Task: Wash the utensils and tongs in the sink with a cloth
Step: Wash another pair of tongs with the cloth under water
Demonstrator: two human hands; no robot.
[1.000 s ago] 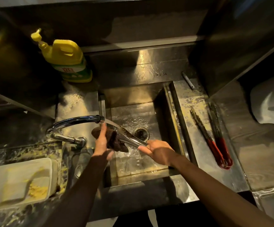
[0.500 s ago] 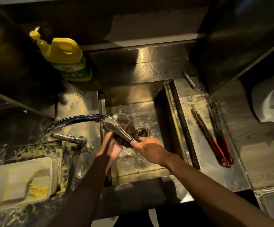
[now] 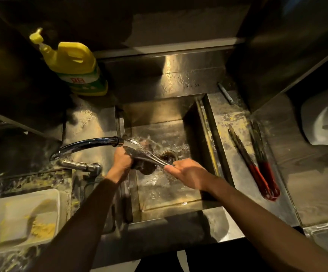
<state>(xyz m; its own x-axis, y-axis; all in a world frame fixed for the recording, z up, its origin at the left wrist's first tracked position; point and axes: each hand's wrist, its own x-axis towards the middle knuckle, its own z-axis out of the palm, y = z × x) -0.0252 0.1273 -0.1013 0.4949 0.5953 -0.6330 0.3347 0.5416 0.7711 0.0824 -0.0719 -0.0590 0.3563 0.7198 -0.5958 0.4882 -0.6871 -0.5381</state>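
Note:
Over the steel sink [image 3: 198, 134], my right hand [image 3: 186, 171] grips the handle end of a pair of steel tongs [image 3: 145, 154]. The tongs' tips reach up under the tap spout [image 3: 92, 143], where water runs and splashes. My left hand [image 3: 121, 161] presses a dark brown cloth [image 3: 145, 167] around the tongs' middle from the left. Two more tongs with red handles [image 3: 257, 169] lie side by side on the wet drainboard to the right of the sink.
A yellow detergent bottle [image 3: 74, 65] stands behind the sink at the back left. A white tray [image 3: 19, 218] smeared with yellow residue sits at the front left on a soiled counter. A thin metal utensil [image 3: 226, 94] lies at the back right. A white object [image 3: 324, 118] sits far right.
My left hand with the cloth slid up along the tongs toward the spout. The tongs moved further under the running water, and more water splashes in the sink.

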